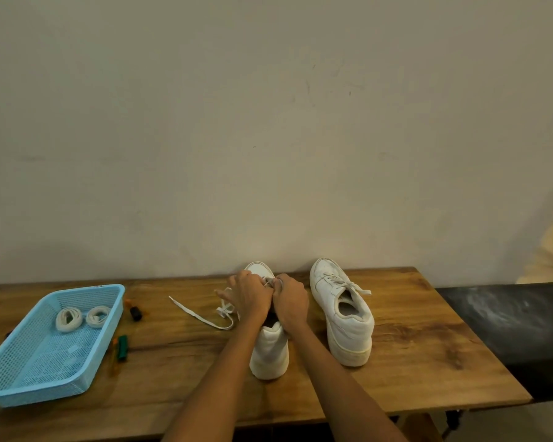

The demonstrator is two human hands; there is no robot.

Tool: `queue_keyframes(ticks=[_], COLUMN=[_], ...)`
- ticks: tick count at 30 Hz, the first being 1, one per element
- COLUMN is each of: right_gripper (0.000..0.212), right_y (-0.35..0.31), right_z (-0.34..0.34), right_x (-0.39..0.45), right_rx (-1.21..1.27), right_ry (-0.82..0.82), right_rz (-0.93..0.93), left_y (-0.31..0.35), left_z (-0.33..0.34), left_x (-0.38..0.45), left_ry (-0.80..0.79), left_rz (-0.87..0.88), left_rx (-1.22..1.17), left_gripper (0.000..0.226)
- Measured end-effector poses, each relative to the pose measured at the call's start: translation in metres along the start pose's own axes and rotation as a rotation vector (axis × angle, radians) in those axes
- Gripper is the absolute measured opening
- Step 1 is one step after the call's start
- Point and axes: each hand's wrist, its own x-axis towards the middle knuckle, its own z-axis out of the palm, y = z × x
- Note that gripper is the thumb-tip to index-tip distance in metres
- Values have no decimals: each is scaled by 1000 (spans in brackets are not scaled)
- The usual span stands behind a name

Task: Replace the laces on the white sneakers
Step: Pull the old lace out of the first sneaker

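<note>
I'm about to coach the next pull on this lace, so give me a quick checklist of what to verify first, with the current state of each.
1. Both hands on the near sneaker: ok; left hand and right hand meet over its eyelets.
2. Lace gripped: cannot tell; the fingers hide it.
3. Loose lace free of snags: ok; it trails left on the bare table.
4. Replacement laces ready: ok; two coiled laces lie in the blue basket.
5. Second sneaker clear of the hands: ok; still laced, upright to the right.

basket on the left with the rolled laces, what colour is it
Light blue mesh plastic basket, clearest in the head view; the rolled laces inside are off-white.
</note>
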Motion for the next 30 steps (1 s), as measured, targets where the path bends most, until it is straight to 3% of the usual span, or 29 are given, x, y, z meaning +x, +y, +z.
queue_keyframes(ticks=[3, 5, 7, 9, 11, 14, 18, 24, 28, 30], right_gripper=[34, 34, 33, 33, 33, 34, 34, 32, 32, 33], right_y=[0, 0, 1, 1, 0, 1, 0, -2, -1, -1], right_z=[0, 0, 0, 0, -1, -3, -3, -3, -2, -2], right_x=[-1, -2, -2, -2, -2, -2, -3, -4, -3, -3], right_rx=[-26, -42, -48, -48, -50, -52, -59, -39, 72, 39], right_ry=[14, 17, 8, 0, -4, -6, -11, -16, -14, -15], right_rz=[-17, -33, -42, -43, -46, -51, -56, -40, 32, 23], left_y=[-4, -8, -12, -20, -36, -54, -45, -8, 0, -1], left_z=[6, 4, -8, -19, -16, -9, -21, -19, -6, -8], left_x=[4, 3, 0, 0, 4, 10, 11, 1, -8, -9], left_ry=[123, 293, 453, 534, 529, 392, 205, 9, -116, -102], left_rz=[49, 8, -145, -424, -591, -642, -757, -567, -70, -46], left_rx=[-184, -474, -788, -1015, -1042, -909, -801, -503, -362, -310], left_gripper=[15, 14, 17, 24, 30, 36, 86, 86, 29, 26])
